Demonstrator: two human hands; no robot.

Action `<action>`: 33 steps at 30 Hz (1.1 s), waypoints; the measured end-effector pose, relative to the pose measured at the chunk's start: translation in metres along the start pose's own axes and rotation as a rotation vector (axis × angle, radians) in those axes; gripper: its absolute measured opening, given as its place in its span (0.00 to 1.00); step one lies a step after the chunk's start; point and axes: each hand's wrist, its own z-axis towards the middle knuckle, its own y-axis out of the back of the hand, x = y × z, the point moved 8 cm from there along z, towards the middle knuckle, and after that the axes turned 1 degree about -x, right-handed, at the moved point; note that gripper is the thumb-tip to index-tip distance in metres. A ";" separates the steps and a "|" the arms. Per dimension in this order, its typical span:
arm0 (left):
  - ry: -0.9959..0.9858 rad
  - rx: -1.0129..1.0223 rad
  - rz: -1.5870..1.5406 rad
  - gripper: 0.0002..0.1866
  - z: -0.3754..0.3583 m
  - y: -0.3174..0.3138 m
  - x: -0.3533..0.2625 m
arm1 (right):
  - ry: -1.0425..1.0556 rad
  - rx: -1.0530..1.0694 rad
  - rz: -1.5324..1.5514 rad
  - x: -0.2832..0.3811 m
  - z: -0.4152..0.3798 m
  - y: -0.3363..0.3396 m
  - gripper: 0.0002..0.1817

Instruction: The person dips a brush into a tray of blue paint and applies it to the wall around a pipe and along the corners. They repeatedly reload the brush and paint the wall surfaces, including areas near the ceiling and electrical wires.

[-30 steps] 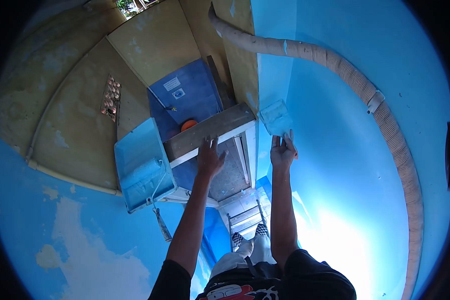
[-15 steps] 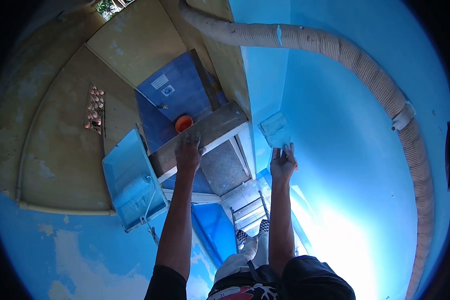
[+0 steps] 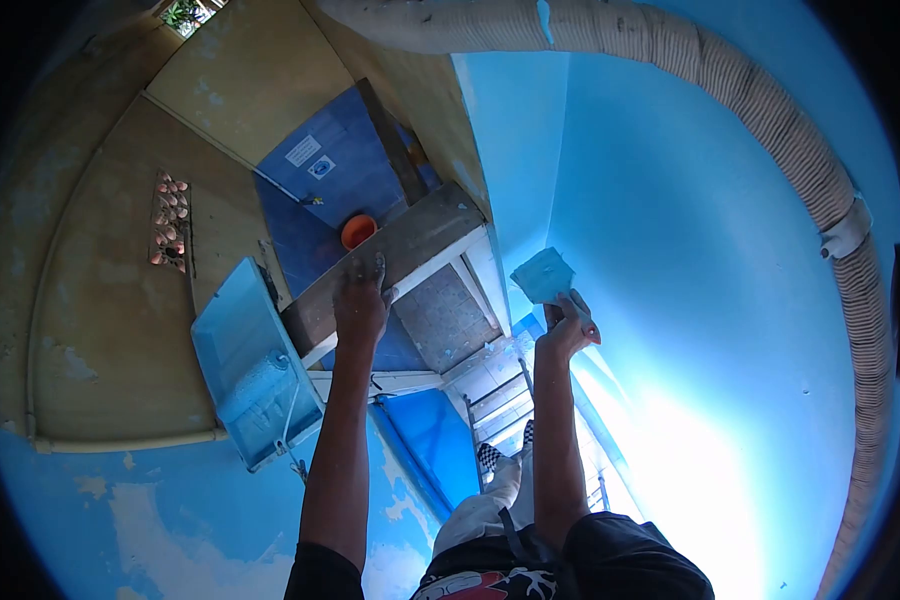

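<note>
While the right hand (image 3: 567,325) is closed on the lower edge of a flat blade (image 3: 543,276), the blade projects from the fingertips, away from the wearer and slightly toward the left of the view. The thumb and fingers are together on this edge, and the broad face, coated in pale blue, lies exposed beyond them. The blade appears in front of the corner of the light blue wall (image 3: 670,220), to the right of the end of the brown ledge (image 3: 410,235); whether it touches the wall cannot be told.

The left hand (image 3: 361,300) holds nothing visible and is open, its fingers extended and its thumb apart. It lies over the near edge of the ledge, well apart from the blade; how firmly it bears on the surface cannot be told. Just beyond the ledge is an orange container (image 3: 358,231), near a dark blue panel (image 3: 320,150) bearing two white labels.

To the left of the left hand, a tilted blue paint tray (image 3: 228,310) contains a paint-coated roller (image 3: 255,385), whose wire frame extends over the lower rim. A ribbed hose (image 3: 760,100) curves across the upper right of the view, held by a bracket (image 3: 847,230). Below the hands, a ladder (image 3: 500,400) is visible near the wearer's checkered shoes (image 3: 488,456).
</note>
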 end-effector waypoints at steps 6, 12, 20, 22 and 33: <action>-0.008 -0.044 -0.004 0.34 -0.003 0.001 -0.001 | 0.313 0.119 -0.095 0.057 -0.058 -0.117 0.14; 0.025 -0.081 -0.014 0.34 -0.006 0.000 -0.001 | 0.170 0.405 0.214 0.112 -0.082 -0.153 0.15; 0.044 -0.085 -0.043 0.35 -0.007 0.002 0.000 | -0.118 0.174 0.210 -0.053 0.032 -0.011 0.17; 0.037 -0.022 0.010 0.33 -0.006 0.008 -0.004 | -0.100 0.039 0.149 -0.057 0.031 0.014 0.18; 0.039 -0.006 0.008 0.34 -0.005 0.003 -0.001 | 0.103 0.475 0.230 0.099 -0.088 -0.152 0.15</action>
